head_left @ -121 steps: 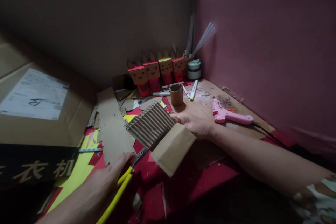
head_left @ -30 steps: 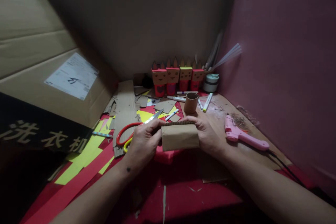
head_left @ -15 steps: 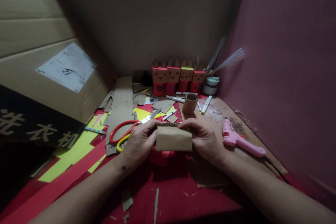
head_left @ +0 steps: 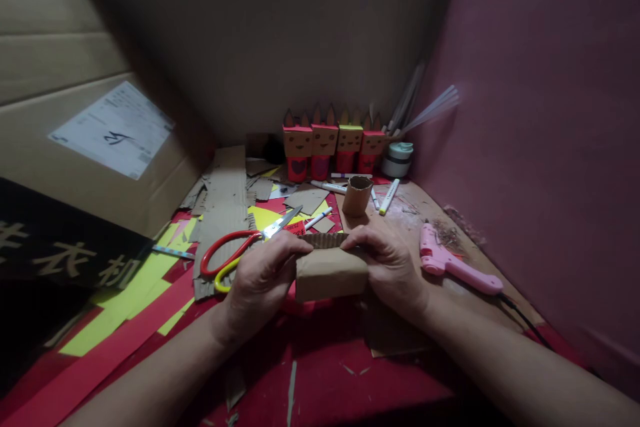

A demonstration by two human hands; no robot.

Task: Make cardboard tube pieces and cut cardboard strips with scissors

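A small folded cardboard piece (head_left: pixel 331 275), box-like with a corrugated inner side showing along its top, is held level between both hands. My left hand (head_left: pixel 261 275) is closed on its left end, thumb and fingers at the top edge. On the right end, my right hand (head_left: pixel 393 267) grips it the same way. Just beyond stands a short cardboard tube (head_left: pixel 357 197), upright. Scissors (head_left: pixel 235 243) with red and yellow handles lie beside my left hand, blades pointing away. Something red shows under the held piece; I cannot tell what it is.
A pink glue gun (head_left: pixel 453 260) with a black cord lies at the right. Several cardboard figures (head_left: pixel 324 147) line the back wall near a lidded jar (head_left: pixel 398 160). Markers (head_left: pixel 389 197), cardboard scraps and a red paper strip (head_left: pixel 125 347) are strewn about. A large carton (head_left: pixel 100 133) stands left.
The cardboard piece has tilted, so more of its corrugated inner side shows. Both hands still hold its ends. The camera view has shifted slightly to the right.
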